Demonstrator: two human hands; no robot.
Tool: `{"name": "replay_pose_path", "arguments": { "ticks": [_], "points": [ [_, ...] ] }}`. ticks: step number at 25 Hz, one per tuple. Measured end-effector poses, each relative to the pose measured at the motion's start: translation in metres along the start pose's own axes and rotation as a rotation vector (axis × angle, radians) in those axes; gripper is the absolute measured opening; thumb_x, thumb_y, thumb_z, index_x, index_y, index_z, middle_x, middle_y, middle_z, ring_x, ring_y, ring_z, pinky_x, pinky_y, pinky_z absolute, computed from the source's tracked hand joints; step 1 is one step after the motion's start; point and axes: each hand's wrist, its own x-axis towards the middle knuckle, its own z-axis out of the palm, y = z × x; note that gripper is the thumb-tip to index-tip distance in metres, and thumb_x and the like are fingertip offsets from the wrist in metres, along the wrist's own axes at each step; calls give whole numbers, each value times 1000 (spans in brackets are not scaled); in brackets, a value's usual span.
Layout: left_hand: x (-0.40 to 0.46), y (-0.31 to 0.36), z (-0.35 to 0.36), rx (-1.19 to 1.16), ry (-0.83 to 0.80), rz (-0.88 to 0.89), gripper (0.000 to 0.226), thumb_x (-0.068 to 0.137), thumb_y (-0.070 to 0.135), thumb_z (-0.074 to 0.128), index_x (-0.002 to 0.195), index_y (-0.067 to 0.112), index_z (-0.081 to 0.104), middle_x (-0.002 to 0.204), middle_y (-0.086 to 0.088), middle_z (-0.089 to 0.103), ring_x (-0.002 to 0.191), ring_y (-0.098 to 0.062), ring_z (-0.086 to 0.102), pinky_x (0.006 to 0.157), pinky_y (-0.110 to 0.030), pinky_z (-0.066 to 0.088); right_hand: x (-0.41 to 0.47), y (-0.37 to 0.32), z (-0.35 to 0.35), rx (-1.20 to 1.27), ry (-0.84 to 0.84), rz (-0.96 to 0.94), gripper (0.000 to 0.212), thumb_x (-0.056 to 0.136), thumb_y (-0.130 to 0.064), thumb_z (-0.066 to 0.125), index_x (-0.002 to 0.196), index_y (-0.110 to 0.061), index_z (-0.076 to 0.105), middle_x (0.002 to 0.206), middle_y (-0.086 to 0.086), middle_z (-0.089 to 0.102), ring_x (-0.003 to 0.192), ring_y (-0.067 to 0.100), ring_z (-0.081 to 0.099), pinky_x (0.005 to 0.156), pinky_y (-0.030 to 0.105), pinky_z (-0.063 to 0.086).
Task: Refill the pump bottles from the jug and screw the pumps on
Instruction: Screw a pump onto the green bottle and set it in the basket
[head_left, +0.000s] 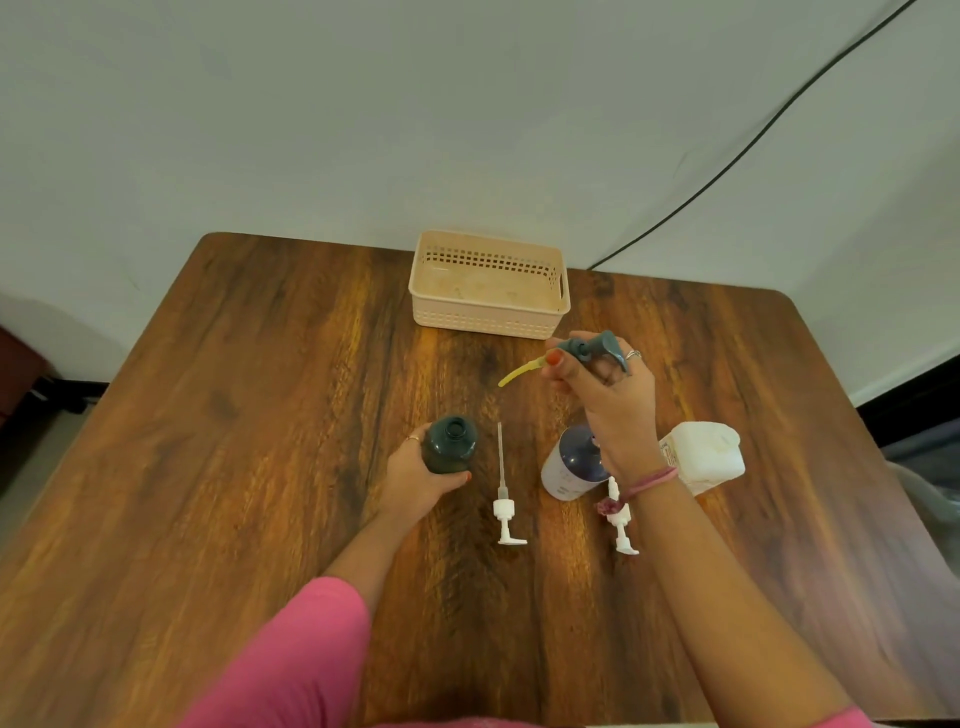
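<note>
**Table layout, head view**

I note the basket (488, 283) at the far edge of the table (260, 389), near the middle. Before it, my right hand (605, 395) is raised with a pump (592, 351) in it, its tube pointing left. Nearer me, left of centre, an uncapped bottle (449, 446) stands upright in my left hand (421, 480). Just right of it a loose pump (505, 499) lies flat. Further right stands a second bottle (571, 462), partly behind my right wrist, with the jug (706, 454) just beside it on its right. Another pump (621, 525) lies before that bottle.
</note>
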Motion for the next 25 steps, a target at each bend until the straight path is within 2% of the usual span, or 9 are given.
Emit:
{"name": "replay_pose_path", "arguments": {
  "ticks": [6,10,13,16,19,21,23,25],
  "points": [
    [-3,27,-5,-93,130,63,76,62,21,88,128,17,50,114,10,55,107,-9,54,74,-7,38,16,-33,4,19,14,22,44,75,-25,72,112,-4,62,97,6,74,74,14,69,66,24,57],
    [-12,73,-13,-151,193,170,73,59,21,89,123,19,53,118,3,58,106,-11,56,77,-15,45,36,-76,2,-28,58,-93,38,80,-25,72,111,-6,63,96,6,74,63,11,65,56,21,52],
    [-23,114,-18,-186,221,220,66,60,21,88,116,28,52,116,5,56,104,-7,53,76,-16,44,50,-118,-1,21,81,-170,30,81,-26,72,106,-10,66,92,9,74,55,10,59,51,20,45],
    [-32,150,-18,-232,226,263,66,59,22,88,111,34,50,116,6,56,106,-9,54,83,-26,50,59,-159,-4,23,71,-244,26,84,-30,69,102,-12,67,87,5,76,52,10,57,51,20,43],
    [-39,179,-17,-266,237,297,67,59,23,88,116,28,53,118,7,58,110,-10,54,82,-24,50,62,-190,-8,11,44,-306,22,85,-32,68,100,-16,66,85,1,76,50,9,55,52,20,42],
    [-43,194,-16,-276,249,324,76,58,26,89,125,24,53,121,6,58,112,-12,54,87,-29,52,63,-206,-12,10,37,-346,22,86,-32,67,100,-16,66,84,1,76,49,9,53,53,19,42],
    [-48,209,-16,-284,259,352,79,59,25,88,129,23,50,117,9,57,109,-9,53,89,-32,52,63,-221,-15,11,37,-391,21,87,-29,67,100,-13,67,83,3,76,49,8,53,53,18,42],
    [-53,222,-16,-291,272,391,77,61,23,88,128,24,49,110,14,55,103,-5,53,85,-29,52,62,-232,-19,6,27,-429,24,87,-26,66,103,-8,66,85,6,75,50,5,55,51,16,42]
  ]
}}
